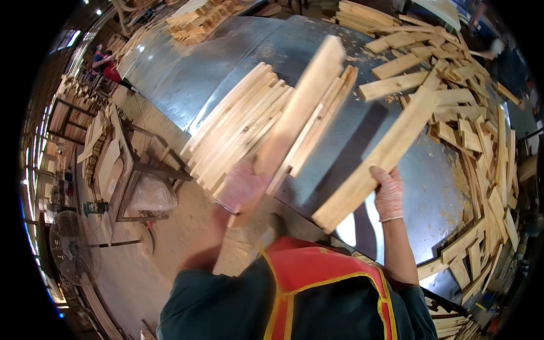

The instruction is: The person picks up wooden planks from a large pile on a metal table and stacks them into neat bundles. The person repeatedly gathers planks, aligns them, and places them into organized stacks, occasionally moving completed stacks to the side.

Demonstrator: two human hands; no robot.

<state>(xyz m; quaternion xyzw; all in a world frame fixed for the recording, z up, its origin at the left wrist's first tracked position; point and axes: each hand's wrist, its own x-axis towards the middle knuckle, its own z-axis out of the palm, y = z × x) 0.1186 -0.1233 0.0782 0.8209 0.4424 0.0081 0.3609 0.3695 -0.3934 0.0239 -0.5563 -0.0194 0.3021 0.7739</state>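
Note:
Both my hands wear pale knit gloves. My left hand (245, 186), smeared a little by motion, is closed round the lower end of a wooden board (300, 102) that slants up and away. Under and beside that board lies a row of wooden slats (238, 127) set on edge, side by side, at the metal table's near left. My right hand (389, 191) grips a second, slightly curved wooden plank (385, 147) along its right edge, thumb on top. This plank is held above the table and casts a dark shadow on it.
A loose heap of wooden pieces (470, 124) covers the right side of the metal table (221, 51). Stacked blocks (198, 22) stand at its far left. On the floor to the left are a wooden rack (127, 164) and a standing fan (72, 246). Another person (107, 65) is farther off.

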